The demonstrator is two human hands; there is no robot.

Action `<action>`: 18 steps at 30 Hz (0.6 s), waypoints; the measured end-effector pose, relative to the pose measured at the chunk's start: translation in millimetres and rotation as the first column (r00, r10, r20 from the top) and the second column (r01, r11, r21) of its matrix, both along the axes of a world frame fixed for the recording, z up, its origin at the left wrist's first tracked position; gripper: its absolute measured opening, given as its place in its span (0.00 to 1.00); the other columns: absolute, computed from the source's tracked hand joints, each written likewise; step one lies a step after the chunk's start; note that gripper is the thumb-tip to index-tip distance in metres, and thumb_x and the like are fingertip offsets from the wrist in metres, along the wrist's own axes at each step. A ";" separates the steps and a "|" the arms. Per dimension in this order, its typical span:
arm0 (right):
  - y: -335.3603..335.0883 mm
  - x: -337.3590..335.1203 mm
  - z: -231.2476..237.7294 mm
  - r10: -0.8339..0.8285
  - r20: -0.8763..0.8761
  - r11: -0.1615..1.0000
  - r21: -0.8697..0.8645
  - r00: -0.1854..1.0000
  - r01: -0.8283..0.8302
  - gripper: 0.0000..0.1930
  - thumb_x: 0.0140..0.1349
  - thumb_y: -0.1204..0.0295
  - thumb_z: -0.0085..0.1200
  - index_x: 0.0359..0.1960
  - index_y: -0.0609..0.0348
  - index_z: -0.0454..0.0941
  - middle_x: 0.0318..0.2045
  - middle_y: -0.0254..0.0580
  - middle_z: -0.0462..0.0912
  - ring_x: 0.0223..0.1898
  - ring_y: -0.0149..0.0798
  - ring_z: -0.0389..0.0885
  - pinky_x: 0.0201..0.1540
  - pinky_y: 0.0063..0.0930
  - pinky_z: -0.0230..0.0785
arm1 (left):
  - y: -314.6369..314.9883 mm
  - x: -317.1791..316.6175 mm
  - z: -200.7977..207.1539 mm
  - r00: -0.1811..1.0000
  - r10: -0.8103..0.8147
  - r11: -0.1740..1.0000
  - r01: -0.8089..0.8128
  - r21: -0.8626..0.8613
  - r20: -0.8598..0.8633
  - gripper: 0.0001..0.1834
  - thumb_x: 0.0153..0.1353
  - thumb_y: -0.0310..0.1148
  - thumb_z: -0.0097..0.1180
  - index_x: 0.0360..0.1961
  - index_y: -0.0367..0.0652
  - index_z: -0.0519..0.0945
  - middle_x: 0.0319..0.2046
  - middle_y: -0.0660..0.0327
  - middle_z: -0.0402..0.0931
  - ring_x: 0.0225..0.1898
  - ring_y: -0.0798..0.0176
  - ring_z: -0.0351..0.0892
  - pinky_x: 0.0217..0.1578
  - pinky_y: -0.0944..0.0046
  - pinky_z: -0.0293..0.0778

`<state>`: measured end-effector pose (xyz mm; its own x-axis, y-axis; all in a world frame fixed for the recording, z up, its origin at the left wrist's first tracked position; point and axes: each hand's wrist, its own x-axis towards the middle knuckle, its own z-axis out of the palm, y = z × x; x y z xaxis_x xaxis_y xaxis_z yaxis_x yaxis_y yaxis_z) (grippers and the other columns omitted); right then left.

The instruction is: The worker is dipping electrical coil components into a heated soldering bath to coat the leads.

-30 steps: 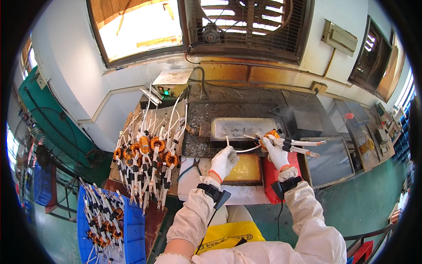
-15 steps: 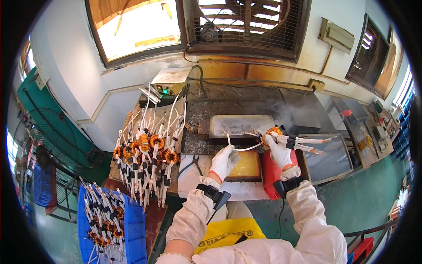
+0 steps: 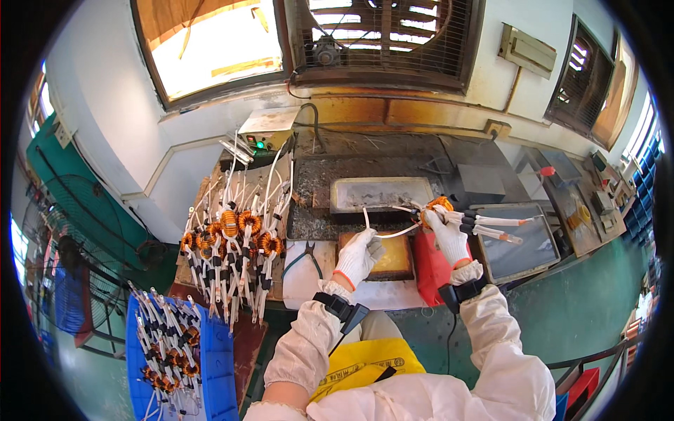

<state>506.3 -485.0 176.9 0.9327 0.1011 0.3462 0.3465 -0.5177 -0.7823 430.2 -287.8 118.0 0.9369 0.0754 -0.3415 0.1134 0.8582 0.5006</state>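
My right hand (image 3: 448, 235), in a white knit glove, is closed around an orange-copper ring coil (image 3: 441, 203). Several white-sleeved leads with black bands (image 3: 484, 222) stick out from it to the right. My left hand (image 3: 359, 258), also gloved, pinches a white-sleeved lead (image 3: 399, 232) that runs across to the coil. A short white end (image 3: 366, 219) rises above the left fingers, close to the near rim of a rectangular metal pot (image 3: 335, 203) with a silvery-grey surface. Below the pot, near my left hand, lies a shallow tray of amber-yellow material (image 3: 393, 257).
Many finished-looking ring coils (image 3: 229, 223) are heaped on the left of the bench, before a control box (image 3: 269, 121) with a green light. Pliers (image 3: 304, 261) lie beside my left hand. A red container (image 3: 430, 270), grey tray (image 3: 519, 242) and blue bin (image 3: 219, 365) stand around.
The whole view has shifted slightly. Smoke right of the pot has thinned. Both hands keep the same hold on the coil and its lead.
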 end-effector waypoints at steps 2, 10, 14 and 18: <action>-4.5 -4.3 0.8 -0.006 -0.016 1.000 0.016 1.000 0.006 0.16 0.54 0.56 0.54 0.21 0.57 0.77 0.13 0.34 0.74 0.14 0.27 0.70 0.22 0.25 0.61 | -2.4 -3.2 2.8 1.000 -0.017 1.000 0.017 0.010 0.004 0.06 0.59 0.33 0.54 0.34 0.44 0.76 0.27 0.63 0.74 0.28 0.65 0.74 0.32 0.64 0.74; -31.2 -42.6 5.4 -0.076 -0.394 0.913 0.342 0.916 0.223 0.16 0.60 0.53 0.50 0.30 0.53 0.74 0.13 0.31 0.72 0.08 0.24 0.64 0.09 0.18 0.47 | -19.3 -14.4 37.1 0.996 -0.045 0.998 0.042 0.042 0.079 0.07 0.60 0.37 0.53 0.36 0.46 0.76 0.27 0.64 0.74 0.29 0.66 0.74 0.33 0.64 0.74; -37.2 -52.4 4.7 0.196 -0.276 0.530 0.837 0.941 0.135 0.18 0.62 0.53 0.47 0.42 0.55 0.71 0.32 0.41 0.78 0.11 0.20 0.63 0.11 0.13 0.45 | -31.5 -21.8 35.9 0.989 -0.089 0.995 0.085 0.043 0.114 0.09 0.62 0.38 0.52 0.37 0.46 0.75 0.29 0.63 0.74 0.31 0.66 0.74 0.34 0.64 0.74; -61.5 -58.3 3.7 0.568 -0.251 0.027 0.957 0.783 0.287 0.22 0.61 0.51 0.49 0.45 0.57 0.70 0.29 0.42 0.79 0.09 0.18 0.56 0.12 0.12 0.47 | -50.9 -34.0 29.5 0.972 -0.214 0.973 0.203 0.112 0.097 0.10 0.62 0.38 0.50 0.39 0.44 0.75 0.31 0.62 0.75 0.32 0.66 0.75 0.36 0.63 0.74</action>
<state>448.0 -546.4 180.6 0.9505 0.2483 -0.1868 -0.3085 0.8261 -0.4716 396.2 -338.7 147.4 0.9665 -0.0966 -0.2379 0.2248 0.7660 0.6022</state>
